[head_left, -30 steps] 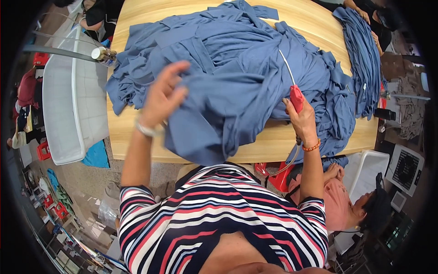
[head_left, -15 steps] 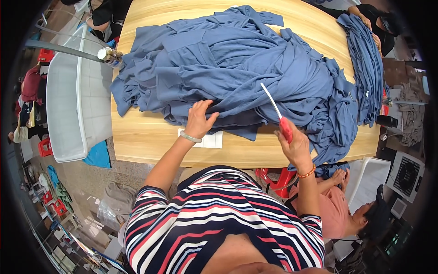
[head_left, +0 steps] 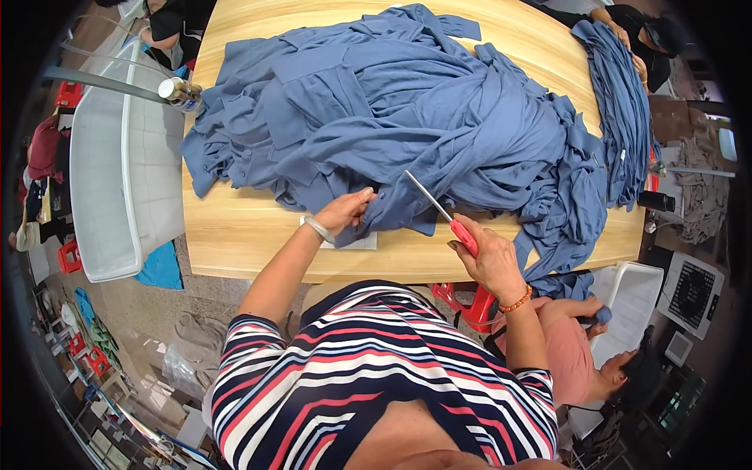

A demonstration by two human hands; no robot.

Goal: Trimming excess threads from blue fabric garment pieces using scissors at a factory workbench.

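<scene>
A large heap of blue garments (head_left: 439, 117) with sleeves and buttons lies crumpled across the wooden table (head_left: 235, 247). My left hand (head_left: 348, 210) is at its near edge, fingers pinched on a fold of a blue garment; the fingertips are partly hidden by cloth. In my right hand (head_left: 495, 262) I grip red-handled scissors (head_left: 464, 235), the long narrow blades pointing up and left over the cloth near my left hand. Partly under the garments, a white sheet of paper (head_left: 356, 242) lies beside my left wrist.
A white plastic bin (head_left: 141, 168) stands left of the table. A jar (head_left: 180, 92) sits at the table's left edge. Another person handles a blue garment pile (head_left: 615, 110) at the far right. A person in pink (head_left: 564, 337) sits by a white tub (head_left: 636, 294) at near right.
My left hand has gone from spread fingers on the cloth to a pinch on a garment fold. The scissors have moved left and down, toward that hand.
</scene>
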